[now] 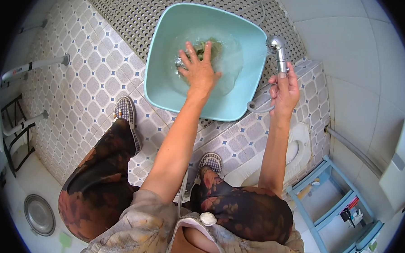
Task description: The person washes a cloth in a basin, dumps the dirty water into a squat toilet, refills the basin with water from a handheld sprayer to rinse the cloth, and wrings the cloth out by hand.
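A light-teal plastic basin (252,83) stands in front of me, with cloudy, rippling water (227,82) in its bottom. My left hand (199,73) reaches over the water with its fingers spread. Beneath those fingertips is a green, leafy-looking clump (212,50); its kind is unclear and the hand covers part of it. By the basin's right rim, my right hand (285,91) grips a chrome handheld sprayer (280,53), whose head points toward the basin. A grey hose (257,110) loops below that hand.
Under the basin lies a perforated grey mat (121,10) on patterned tiles (89,72). A squat toilet (296,151) sits at the right, near a blue shelf rack (318,217). White grab bars (38,65) stick out at left. A round metal lid or pan (39,214) is lower left.
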Demonstrator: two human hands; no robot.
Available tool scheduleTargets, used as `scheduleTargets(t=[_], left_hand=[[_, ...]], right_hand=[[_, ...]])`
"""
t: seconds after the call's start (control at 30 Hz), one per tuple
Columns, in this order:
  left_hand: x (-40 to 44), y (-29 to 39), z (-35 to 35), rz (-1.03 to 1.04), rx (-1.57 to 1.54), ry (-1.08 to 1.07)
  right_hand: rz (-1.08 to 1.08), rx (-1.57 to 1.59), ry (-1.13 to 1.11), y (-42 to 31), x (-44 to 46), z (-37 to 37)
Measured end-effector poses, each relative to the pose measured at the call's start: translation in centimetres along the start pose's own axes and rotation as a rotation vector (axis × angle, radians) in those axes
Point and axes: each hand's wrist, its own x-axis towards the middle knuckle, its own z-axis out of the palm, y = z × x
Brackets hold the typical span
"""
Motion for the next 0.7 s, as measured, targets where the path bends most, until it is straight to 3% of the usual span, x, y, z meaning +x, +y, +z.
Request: scheduleTargets(t=[0.1,0.2,0.3,0.4,0.5,0.6,0.7], left_hand=[[0.8,-0.4,2.1,0.065,0.177,-0.076],[1.5,-1.4,2.0,0.051,-0.146,-0.217],[1.9,-1.8,1.5,-0.133,-0.454,-0.508],[-0.6,-0.8,2.1,-0.458,-1.243,-0.321],[-1.2,-0.1,-0.6,-0.548,-1.706,-0.499],[-0.1,-1.2,0.5,-0.527,-2.006,-0.679],[0.0,-1.0,0.7,-0.477,-2.046,-0.699]], right_hand=[[0.011,0.010,0.003,-0.1,-0.3,0.3],[0.002,0.032,0.004,-0.4,-0.4,0.3],[0.008,0.011,0.017,-0.5,-0.5,-0.3],[-0.003,0.031,0.003,-0.3,-0.5,-0.9],[-0.003,0.052,0.011,-0.2,-0.5,-0.6],[0.001,0.046,0.010,-0.2,-0.4,-0.2],[0.007,0.038,0.014,-0.3,-0.5,0.4]])
